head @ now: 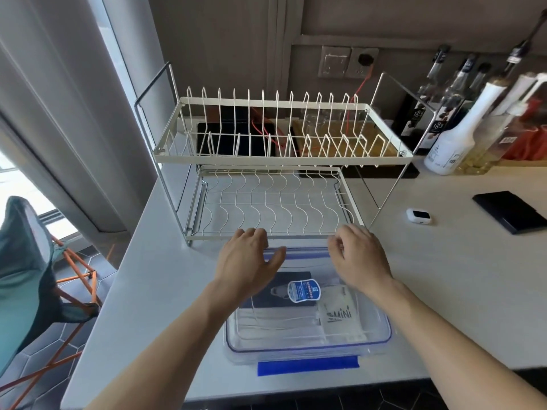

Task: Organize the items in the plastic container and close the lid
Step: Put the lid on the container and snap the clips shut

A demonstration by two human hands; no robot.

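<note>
White counter [444, 291] carries a two-tier dish rack [278, 161]; just in front sits the clear plastic container [381, 329], lid [296, 335] on, packets inside. Left hand [248, 258] rests flat, fingers relaxed, at its far edge; right hand [359, 255] hangs loosely curled there, gripping nothing visible.

I identified the location as a home kitchen. A white bench [444, 291] carried a two-tier wire dish rack [278, 161]. Bottles [455, 137] of oil and syrup stood along the wall at the right. I noted a wall switch and socket [349, 61] above, and a folding chair [26, 276] beside a curtained window.
</note>
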